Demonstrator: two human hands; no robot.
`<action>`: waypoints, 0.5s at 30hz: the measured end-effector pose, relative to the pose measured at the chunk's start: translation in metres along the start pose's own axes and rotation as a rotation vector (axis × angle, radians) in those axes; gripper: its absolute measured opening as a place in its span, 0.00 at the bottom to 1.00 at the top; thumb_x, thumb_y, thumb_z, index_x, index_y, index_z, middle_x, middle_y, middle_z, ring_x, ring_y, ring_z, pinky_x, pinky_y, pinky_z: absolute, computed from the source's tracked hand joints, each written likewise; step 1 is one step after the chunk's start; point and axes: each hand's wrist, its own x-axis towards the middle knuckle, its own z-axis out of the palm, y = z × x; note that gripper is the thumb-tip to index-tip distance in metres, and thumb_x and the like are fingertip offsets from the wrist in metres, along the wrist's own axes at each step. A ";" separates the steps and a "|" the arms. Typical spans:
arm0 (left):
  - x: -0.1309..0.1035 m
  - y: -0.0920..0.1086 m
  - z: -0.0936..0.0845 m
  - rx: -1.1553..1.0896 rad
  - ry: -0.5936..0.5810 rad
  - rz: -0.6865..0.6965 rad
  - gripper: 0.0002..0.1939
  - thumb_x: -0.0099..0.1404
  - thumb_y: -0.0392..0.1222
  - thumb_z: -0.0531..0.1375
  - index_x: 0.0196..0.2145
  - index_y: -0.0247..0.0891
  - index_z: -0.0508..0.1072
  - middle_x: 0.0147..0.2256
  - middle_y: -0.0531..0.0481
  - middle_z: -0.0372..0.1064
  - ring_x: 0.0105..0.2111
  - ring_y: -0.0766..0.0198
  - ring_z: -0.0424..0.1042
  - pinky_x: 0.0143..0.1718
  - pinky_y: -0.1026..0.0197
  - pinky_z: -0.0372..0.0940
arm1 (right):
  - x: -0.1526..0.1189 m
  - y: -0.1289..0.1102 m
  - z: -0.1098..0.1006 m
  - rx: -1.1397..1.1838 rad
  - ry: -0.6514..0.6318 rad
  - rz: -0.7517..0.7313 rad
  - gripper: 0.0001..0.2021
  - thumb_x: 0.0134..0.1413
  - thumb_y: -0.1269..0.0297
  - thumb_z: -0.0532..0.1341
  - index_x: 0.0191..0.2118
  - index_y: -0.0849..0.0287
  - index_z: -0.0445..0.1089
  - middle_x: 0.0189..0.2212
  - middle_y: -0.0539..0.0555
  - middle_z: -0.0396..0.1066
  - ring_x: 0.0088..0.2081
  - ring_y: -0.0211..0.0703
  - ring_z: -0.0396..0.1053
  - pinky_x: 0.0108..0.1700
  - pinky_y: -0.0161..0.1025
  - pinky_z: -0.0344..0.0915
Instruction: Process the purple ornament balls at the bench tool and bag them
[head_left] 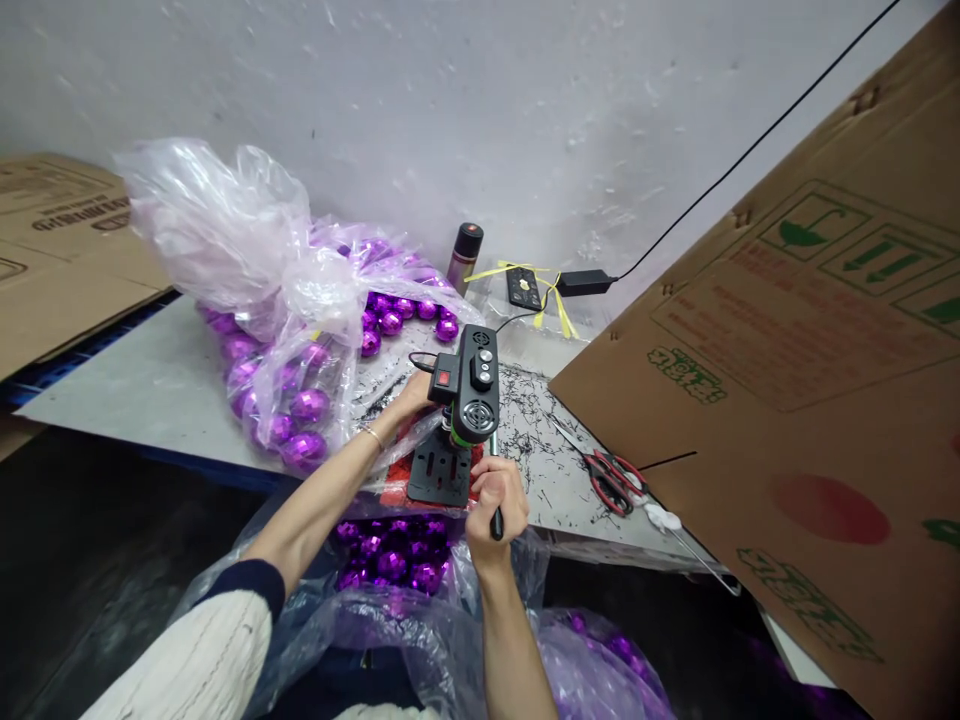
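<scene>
And here the right hand (499, 495) is closed around the black grip of a lever (496, 524) beside a small black machine (478, 385), wrapped near its end, presumably for better leverage. The left hand (417, 393) reaches in behind the switch box (444, 378); its fingers are hidden, so whether it grips anything cannot be told. The machine stands near the tabletop's (161, 370) front edge, its slotted base plate (439, 475) over something red (394, 492), within easy reach of both arms.

Shiny purple balls (390, 565) sit in clear plastic just below that edge, close to the body; more fill a knotted bag (304, 405) to the left, the knot likely keeping them together. Scissors (616, 482) lie to the right, among dark scraps, beside a big carton (750, 350).

Now the markings: green umbrella and paired-arrow symbols on that carton, which look like keep-dry and this-way-up signs, with red lines too blurred to read. Dark lettering on the left carton (67, 220) is illegible too, and no brand can be made out on the machine.
</scene>
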 end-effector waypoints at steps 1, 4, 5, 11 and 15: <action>-0.001 -0.001 -0.005 -0.057 -0.007 -0.080 0.14 0.68 0.46 0.66 0.31 0.33 0.74 0.29 0.48 0.77 0.35 0.56 0.78 0.42 0.51 0.79 | 0.000 0.000 0.000 -0.004 0.002 0.002 0.17 0.72 0.73 0.50 0.29 0.53 0.62 0.25 0.47 0.67 0.30 0.38 0.71 0.34 0.39 0.66; -0.017 -0.004 -0.030 -0.209 -0.004 -0.267 0.13 0.70 0.49 0.63 0.34 0.35 0.75 0.32 0.44 0.79 0.34 0.55 0.80 0.40 0.48 0.81 | 0.002 -0.002 0.001 0.003 0.020 0.009 0.18 0.74 0.72 0.50 0.28 0.54 0.62 0.26 0.47 0.67 0.30 0.38 0.71 0.34 0.38 0.65; -0.026 -0.005 -0.041 -0.249 0.004 -0.298 0.13 0.70 0.49 0.62 0.35 0.35 0.75 0.34 0.42 0.80 0.36 0.54 0.81 0.41 0.47 0.82 | 0.003 -0.002 0.001 0.010 0.026 0.012 0.18 0.74 0.72 0.50 0.28 0.54 0.62 0.26 0.47 0.68 0.30 0.37 0.71 0.34 0.38 0.65; -0.098 -0.010 -0.071 -0.680 -0.021 -0.431 0.13 0.62 0.45 0.72 0.43 0.38 0.81 0.47 0.41 0.83 0.49 0.50 0.83 0.56 0.46 0.80 | 0.012 -0.006 0.001 0.019 0.026 0.036 0.19 0.76 0.69 0.51 0.28 0.54 0.62 0.25 0.47 0.66 0.29 0.37 0.70 0.33 0.38 0.63; -0.135 -0.016 -0.045 -0.685 -0.063 -0.433 0.19 0.66 0.52 0.71 0.50 0.40 0.81 0.51 0.42 0.83 0.52 0.50 0.82 0.56 0.46 0.80 | 0.021 -0.010 0.000 0.012 0.030 0.088 0.20 0.77 0.66 0.52 0.27 0.53 0.61 0.23 0.46 0.64 0.28 0.38 0.69 0.32 0.39 0.62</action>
